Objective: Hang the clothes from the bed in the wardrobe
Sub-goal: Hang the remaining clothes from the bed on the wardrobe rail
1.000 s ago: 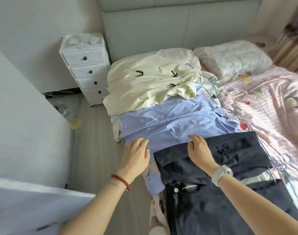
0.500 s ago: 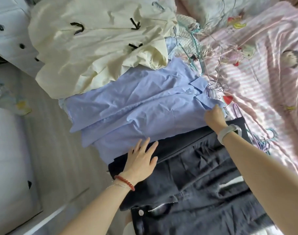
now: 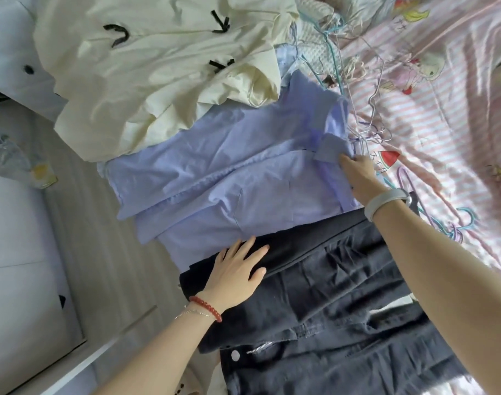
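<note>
Head view: 3 garments lie overlapping along the left edge of the bed [image 3: 449, 115], which is covered with a pink striped sheet printed with cartoon figures. Farthest is a cream garment [image 3: 158, 69] with small black bows, crumpled and partly draped over the bed's edge. Below it, nearer the camera, lies a light blue shirt [image 3: 229, 172], spread fairly flat, its collar toward the right. Nearest is a pair of dark jeans [image 3: 343, 303], waistband button and zip showing at the near end, its far edge overlapping the shirt's hem.

The left hand [image 3: 237, 272] rests palm down on the far left corner of the jeans, fingers straight and spread, holding nothing; a red bead bracelet [image 3: 206, 307] and a thin chain circle the wrist. The right hand [image 3: 357, 175] reaches across to the shirt's collar at the right side; its fingertips touch the fabric's edge, but whether they pinch it cannot be told. A white wristband [image 3: 384, 202] sits on that wrist.

A tangle of thin wire hangers [image 3: 354, 89] in pale colours lies on the sheet just right of the shirt. At far left stands a white drawer unit [image 3: 12, 67] with dark knobs, beside pale wooden floor [image 3: 101, 223].
</note>
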`<move>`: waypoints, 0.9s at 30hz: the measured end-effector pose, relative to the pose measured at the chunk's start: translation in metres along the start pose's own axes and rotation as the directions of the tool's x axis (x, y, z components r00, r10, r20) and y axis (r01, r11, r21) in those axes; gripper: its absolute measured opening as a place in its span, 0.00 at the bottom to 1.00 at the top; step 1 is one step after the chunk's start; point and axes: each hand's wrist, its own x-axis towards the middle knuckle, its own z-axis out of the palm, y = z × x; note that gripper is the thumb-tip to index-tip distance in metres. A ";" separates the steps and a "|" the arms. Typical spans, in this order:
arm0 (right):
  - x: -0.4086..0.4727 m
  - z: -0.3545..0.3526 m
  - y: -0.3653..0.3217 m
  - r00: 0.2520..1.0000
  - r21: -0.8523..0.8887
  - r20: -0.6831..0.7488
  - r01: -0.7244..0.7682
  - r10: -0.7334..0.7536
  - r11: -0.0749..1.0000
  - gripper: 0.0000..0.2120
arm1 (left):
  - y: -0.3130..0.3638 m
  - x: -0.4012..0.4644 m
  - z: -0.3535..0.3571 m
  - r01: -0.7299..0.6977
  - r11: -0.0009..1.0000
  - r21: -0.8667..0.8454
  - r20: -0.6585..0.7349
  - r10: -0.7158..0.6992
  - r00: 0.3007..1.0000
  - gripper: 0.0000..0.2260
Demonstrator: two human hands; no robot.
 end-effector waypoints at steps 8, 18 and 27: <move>-0.080 0.031 -0.030 0.986 0.217 -0.088 0.156 -0.140 0.964 0.15 | -0.003 -0.007 -0.036 0.020 0.976 -0.218 -0.167 -0.058 0.984 0.19; -0.177 -0.011 0.008 0.852 -0.093 -0.092 0.508 -0.516 0.856 0.18 | 0.007 -0.017 -0.178 -0.184 0.979 -0.084 -0.657 0.084 0.749 0.25; -0.201 -0.023 0.001 0.658 -0.244 -0.048 0.722 -0.752 0.647 0.14 | -0.001 -0.067 -0.191 -0.073 0.995 0.074 -0.688 0.104 0.718 0.08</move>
